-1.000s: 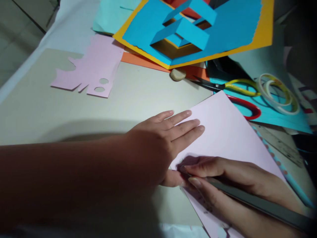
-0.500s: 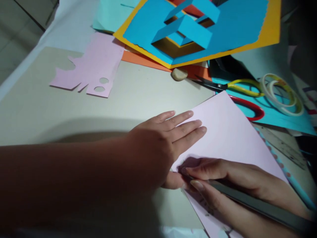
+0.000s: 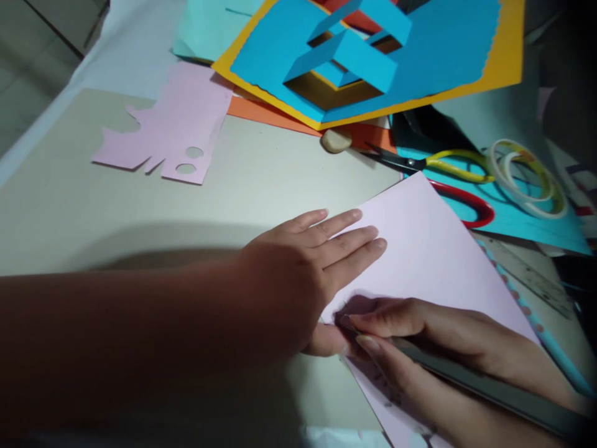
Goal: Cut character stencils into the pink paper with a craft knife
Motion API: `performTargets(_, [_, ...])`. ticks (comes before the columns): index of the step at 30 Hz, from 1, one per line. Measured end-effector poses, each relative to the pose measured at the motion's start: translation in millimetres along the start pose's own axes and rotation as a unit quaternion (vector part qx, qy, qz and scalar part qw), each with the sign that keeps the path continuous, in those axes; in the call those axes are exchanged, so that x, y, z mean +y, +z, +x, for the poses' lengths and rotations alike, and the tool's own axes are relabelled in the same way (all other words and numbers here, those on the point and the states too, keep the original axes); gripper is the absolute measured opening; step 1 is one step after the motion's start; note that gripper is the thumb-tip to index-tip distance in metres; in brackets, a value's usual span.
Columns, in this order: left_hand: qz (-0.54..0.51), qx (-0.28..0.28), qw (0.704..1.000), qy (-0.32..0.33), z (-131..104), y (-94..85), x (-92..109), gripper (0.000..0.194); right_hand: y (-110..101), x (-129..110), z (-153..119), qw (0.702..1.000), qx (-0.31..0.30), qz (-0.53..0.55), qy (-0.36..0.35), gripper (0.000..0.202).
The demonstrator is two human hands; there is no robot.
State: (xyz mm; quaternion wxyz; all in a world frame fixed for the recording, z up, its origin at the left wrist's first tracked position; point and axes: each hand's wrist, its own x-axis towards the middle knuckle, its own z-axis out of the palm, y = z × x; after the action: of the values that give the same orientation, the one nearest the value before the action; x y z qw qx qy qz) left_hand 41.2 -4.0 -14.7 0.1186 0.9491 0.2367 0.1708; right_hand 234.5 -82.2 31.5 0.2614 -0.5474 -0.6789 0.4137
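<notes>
A sheet of pale pink paper (image 3: 420, 249) lies at a slant on the table, with small dark marks (image 3: 392, 398) near its lower left edge. My left hand (image 3: 303, 261) rests flat on the sheet's left edge, fingers stretched out and thumb tucked near the right fingertips. My right hand (image 3: 420, 336) pinches a long, slim dark-grey pen-like tool (image 3: 466, 373) close to its tip, just beside the left thumb. The tip is down at the paper's left edge, in shadow and partly hidden by the fingers, so its exact kind is unclear.
Beyond the hands lie a cut pink scrap (image 3: 172, 124), a blue and yellow pop-up card (image 3: 433, 50) and a small stone-like piece (image 3: 336, 140). Scissors (image 3: 410, 163), tape rolls (image 3: 527, 180) and a clear ruler (image 3: 532, 277) sit to the right.
The whole view has shifted very slightly, so things appear a little further left. Both hands keep the same pose on the paper.
</notes>
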Motion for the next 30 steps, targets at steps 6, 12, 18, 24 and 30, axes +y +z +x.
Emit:
performTargets(6, [-0.005, 0.012, 1.000, 0.000, 0, -0.1, -1, 0.099, 1, 0, 1, 1.000, 0.015, -0.012, 0.008, 0.020])
performTargets(12, [-0.009, 0.000, 1.000, 0.001, 0, -1.3, 0, 0.094, -1, -2, 0, 0.999, 0.020, -0.030, 0.014, 0.012])
performTargets(18, [-0.004, -0.015, 1.000, 0.003, 1, -3.0, -1, 0.095, -1, 1, -5, 0.999, 0.048, -0.022, 0.013, 0.006])
performTargets(24, [-0.020, -0.092, 0.995, 0.016, 5, -14.0, -4, 0.094, -6, 1, -5, 0.999, 0.033, -0.039, -0.001, 0.015])
performTargets(30, [-0.020, -0.097, 0.995, 0.012, 4, -17.2, -4, 0.090, -7, -1, -2, 1.000, 0.013, -0.018, 0.018, 0.014])
